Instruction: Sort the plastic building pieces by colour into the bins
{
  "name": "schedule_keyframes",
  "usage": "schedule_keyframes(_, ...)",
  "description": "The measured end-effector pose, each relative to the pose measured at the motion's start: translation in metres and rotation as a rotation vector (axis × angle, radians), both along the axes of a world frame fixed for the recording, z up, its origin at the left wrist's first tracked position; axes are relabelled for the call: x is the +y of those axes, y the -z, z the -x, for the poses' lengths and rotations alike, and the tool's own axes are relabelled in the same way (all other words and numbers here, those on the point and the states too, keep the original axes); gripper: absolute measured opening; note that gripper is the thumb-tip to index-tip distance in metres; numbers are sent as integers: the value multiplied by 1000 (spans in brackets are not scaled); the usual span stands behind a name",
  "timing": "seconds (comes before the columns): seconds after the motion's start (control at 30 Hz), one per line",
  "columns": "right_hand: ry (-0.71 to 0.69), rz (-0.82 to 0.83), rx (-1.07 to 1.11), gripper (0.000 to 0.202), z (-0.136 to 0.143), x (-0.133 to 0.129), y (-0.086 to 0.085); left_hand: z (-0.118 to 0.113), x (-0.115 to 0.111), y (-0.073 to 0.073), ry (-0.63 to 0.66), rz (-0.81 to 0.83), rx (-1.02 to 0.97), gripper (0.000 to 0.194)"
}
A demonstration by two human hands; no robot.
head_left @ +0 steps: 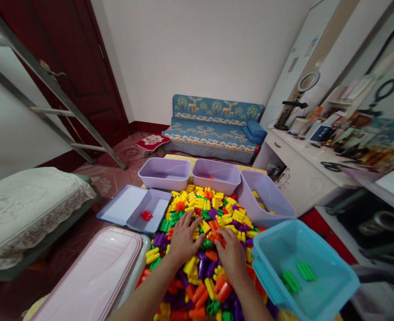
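Note:
A heap of toy plastic building blocks (201, 266) in yellow, orange, green, purple and red spreads in front of me. My left hand (184, 237) rests over the middle of the heap, its fingers spread and nothing held in them. Close by on the right, my right hand (230, 253) has its fingers bent around an orange block (214, 226) at the top of the heap. Green blocks (306, 271) lie inside the teal bin (305, 236) to the right. One red block (146, 216) sits in the shallow lilac box (163, 200) on the left.
Behind the heap stand a left lilac bin (164, 180), a middle lilac bin (217, 182) and a right lilac bin (250, 203) holding yellow pieces. A pink-lidded box (93, 272) lies front left. Farther off are a blue sofa (213, 129), a ladder (79, 120) and a white desk (313, 154).

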State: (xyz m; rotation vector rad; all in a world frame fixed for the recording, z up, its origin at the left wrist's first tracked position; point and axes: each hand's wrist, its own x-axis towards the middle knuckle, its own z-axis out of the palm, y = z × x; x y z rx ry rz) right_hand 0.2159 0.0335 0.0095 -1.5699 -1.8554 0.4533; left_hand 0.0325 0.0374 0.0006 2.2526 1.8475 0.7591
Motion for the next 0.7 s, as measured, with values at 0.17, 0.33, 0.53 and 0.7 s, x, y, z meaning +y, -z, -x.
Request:
schedule_keyframes(0.17,63,4,232,22,1,3,-2,0,0,1,-4,-4,3,49)
schedule_keyframes(0.33,77,261,804,41,6,5,-5,0,0,1,7,-11,9,49)
schedule_keyframes(0.53,109,469,1098,49,2,11,-18,1,1,1,12,-28,6,49)
schedule_keyframes(0.7,110,454,1037,43,-1,10,-20,1,1,1,4,-23,8,49)
